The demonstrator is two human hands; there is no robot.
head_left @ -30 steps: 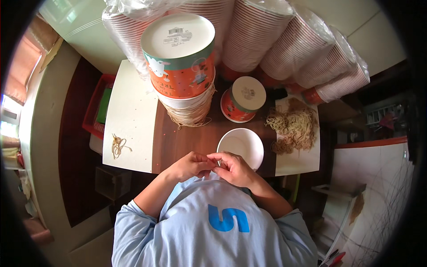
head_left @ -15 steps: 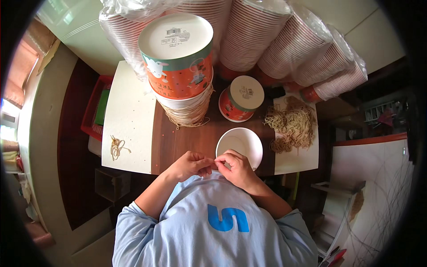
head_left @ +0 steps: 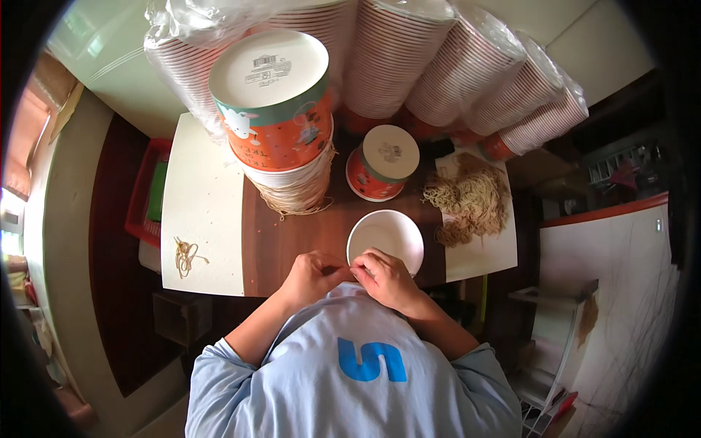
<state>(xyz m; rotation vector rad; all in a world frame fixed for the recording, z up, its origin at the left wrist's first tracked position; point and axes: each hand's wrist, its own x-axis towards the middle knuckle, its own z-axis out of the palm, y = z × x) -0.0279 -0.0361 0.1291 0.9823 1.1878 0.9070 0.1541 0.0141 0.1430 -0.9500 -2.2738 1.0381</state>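
Note:
My left hand (head_left: 312, 277) and my right hand (head_left: 387, 279) meet fingertip to fingertip at the near rim of a white-lined paper tub (head_left: 391, 230), which stands open side up. Both hands are closed in a pinch. Whatever lies between the fingers is too small or hidden to make out. Beyond the tub, an orange and green printed tub (head_left: 365, 175) rests upside down. To its left rises a taller stack of upturned tubs (head_left: 277, 139), with many strands of beige cord (head_left: 299, 203) hanging around the lower rims.
A tangled heap of beige cord (head_left: 478, 201) lies on the table's pale right panel. A small clump of cord (head_left: 187, 257) sits on the left panel (head_left: 208, 219). Several plastic-wrapped columns of nested tubs (head_left: 398, 62) line the back. A red crate (head_left: 139, 212) is beside the table's left edge.
The view has shifted slightly, so the tubs appear a little further left. My fingers have turned inward and drawn closer together, still pinched at the tub's near rim.

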